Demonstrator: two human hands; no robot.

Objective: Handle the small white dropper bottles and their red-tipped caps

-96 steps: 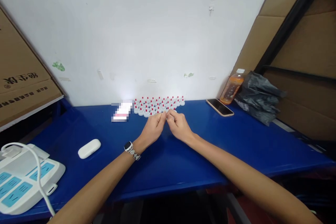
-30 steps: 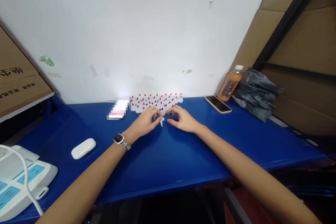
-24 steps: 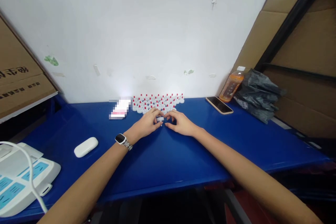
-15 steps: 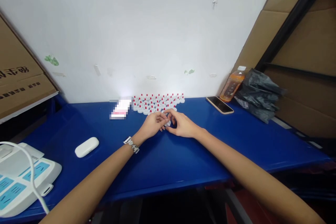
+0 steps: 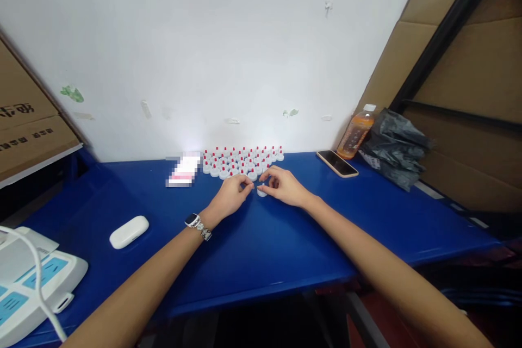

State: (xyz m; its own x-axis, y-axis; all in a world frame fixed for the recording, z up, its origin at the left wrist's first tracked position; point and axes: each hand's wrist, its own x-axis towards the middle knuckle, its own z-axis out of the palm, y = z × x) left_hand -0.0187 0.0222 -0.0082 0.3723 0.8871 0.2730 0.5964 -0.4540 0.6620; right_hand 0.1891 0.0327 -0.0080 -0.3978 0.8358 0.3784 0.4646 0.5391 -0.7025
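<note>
My right hand (image 5: 285,187) has its thumb and fingers at a small white bottle cap (image 5: 261,192) low over the blue table, gripping it from the right side. Its top is partly hidden by the fingers. Just left of the cap, my left hand (image 5: 231,194) has thumb and fingertips pinched together; whatever they hold, if anything, is too small to make out. A metal-banded watch (image 5: 198,225) is on the left wrist. Right behind both hands stand several white caps with red tips (image 5: 224,174), grouped in close rows against the wall.
A white earbud case (image 5: 129,232) and a power strip (image 5: 44,283) with a cable lie on the left. A phone (image 5: 337,164), an orange drink bottle (image 5: 356,133) and a black plastic bag (image 5: 397,147) sit at the right back. The blue table (image 5: 261,261) ends in front.
My hands have moved apart from each other. The white cap, earlier between both hands, is now at the right hand alone. The view has shifted slightly.
</note>
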